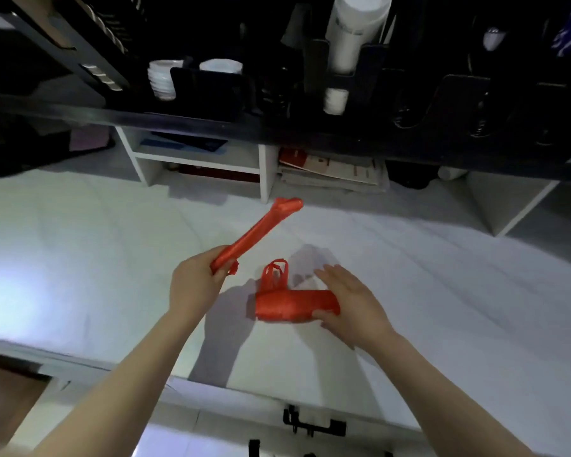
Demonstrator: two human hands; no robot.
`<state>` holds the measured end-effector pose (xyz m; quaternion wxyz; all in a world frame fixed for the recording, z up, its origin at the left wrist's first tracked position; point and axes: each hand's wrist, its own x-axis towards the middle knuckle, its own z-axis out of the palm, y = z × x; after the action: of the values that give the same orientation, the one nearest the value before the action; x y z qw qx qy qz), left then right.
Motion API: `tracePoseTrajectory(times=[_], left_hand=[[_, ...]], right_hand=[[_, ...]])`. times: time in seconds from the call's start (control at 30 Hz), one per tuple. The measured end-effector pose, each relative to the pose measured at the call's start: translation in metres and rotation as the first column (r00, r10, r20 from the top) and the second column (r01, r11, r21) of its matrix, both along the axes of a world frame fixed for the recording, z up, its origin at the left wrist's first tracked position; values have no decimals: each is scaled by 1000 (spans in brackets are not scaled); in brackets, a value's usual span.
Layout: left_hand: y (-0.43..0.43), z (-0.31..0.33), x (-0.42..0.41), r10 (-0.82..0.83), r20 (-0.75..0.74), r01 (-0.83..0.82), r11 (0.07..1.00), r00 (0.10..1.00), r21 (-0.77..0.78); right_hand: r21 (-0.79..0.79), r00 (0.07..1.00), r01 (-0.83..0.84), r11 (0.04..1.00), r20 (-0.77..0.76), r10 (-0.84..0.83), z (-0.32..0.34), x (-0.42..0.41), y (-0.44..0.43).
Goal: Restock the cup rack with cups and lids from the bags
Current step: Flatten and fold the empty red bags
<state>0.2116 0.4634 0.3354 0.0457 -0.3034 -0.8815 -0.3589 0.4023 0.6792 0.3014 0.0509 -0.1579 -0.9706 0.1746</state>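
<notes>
on the wrinkled white-clothed table [442,291], right hand [353,305] rests flat, fingers straight, on a folded crinkly red bag [294,305]. left hand [195,285] fingers grip a long twisted red bag [254,232]. behind, the black cup rack [208,90] holds a tall white cup stack [353,34].

Everything is being seen through a single wide-angle camera that is being worn on the head and pointed forward and down. The white table [442,291] is being viewed from close above, and the black cup rack [459,97] is being caught across the top.
</notes>
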Motion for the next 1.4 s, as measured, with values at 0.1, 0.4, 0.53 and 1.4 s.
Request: tracePoseTrajectory(times=[0.1, 0.4, 0.53, 1.4], left_hand=[[-7, -4, -11, 72, 5, -72, 997, 997, -39], [-16, -23, -19, 101, 47, -92, 980, 994, -174], [7, -30, -8, 1, 97, 14, 989, 995, -145], [88, 30, 428, -870, 90, 841, 493, 485, 223]], right_hand=[[28, 982, -166, 986, 95, 163, -4, -18, -13], [165, 969, -164, 972, 214, 127, -19, -34, -40], [100, 994, -8, 995, 113, -4, -11, -4, -32], [-70, 273, 954, 290, -185, -944, 65, 519, -172]])
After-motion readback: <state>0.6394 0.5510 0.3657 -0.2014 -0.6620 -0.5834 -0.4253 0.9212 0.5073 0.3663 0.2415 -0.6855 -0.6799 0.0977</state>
